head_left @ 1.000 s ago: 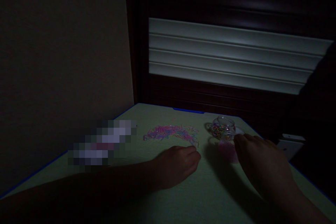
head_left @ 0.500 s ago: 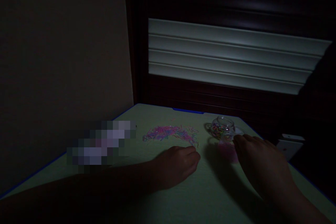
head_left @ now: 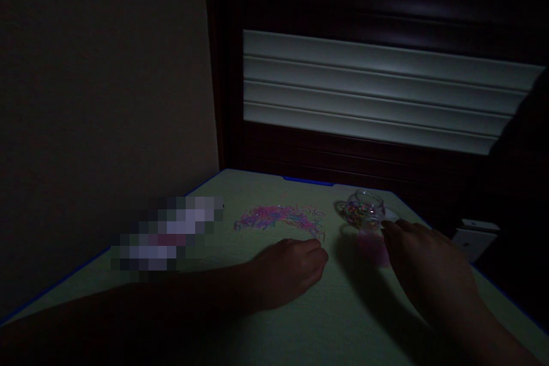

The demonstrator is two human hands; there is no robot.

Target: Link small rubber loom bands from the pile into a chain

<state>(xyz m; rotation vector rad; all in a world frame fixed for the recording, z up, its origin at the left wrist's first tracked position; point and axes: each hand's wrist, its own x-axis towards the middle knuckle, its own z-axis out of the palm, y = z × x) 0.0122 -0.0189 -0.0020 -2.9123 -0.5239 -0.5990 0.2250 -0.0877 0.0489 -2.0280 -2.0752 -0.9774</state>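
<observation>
- Neither hand has moved noticeably over the last second, and the things around them lie as they did.
- My left hand is loosely closed, back up, low over the table or resting on it. Its fingertips are hidden, so I can't tell whether it pinches anything.
- My right hand is well apart from the left, fingers bent down at the near right side of the pink jar. They cover part of it; I can't tell whether they grip it or only lean close.
- Just beyond my left hand lie the bands, as I'd call these thin loops, in a loose curved heap of pink, purple and blue. It's too dark to be sure of each one.
- Past the pink jar, farther from my right hand, stands the glass jar, open, with coloured rings inside.
- To the right of my right hand, by the table's edge, is a white box.
- I judge the pink jar most at risk: a careless roll of my right wrist could tip it or knock it against the glass one.
- My left knuckles are near the heap's right end, so a forward sweep could scatter loops.
- Poor light makes a dropped loop easy to lose.
</observation>
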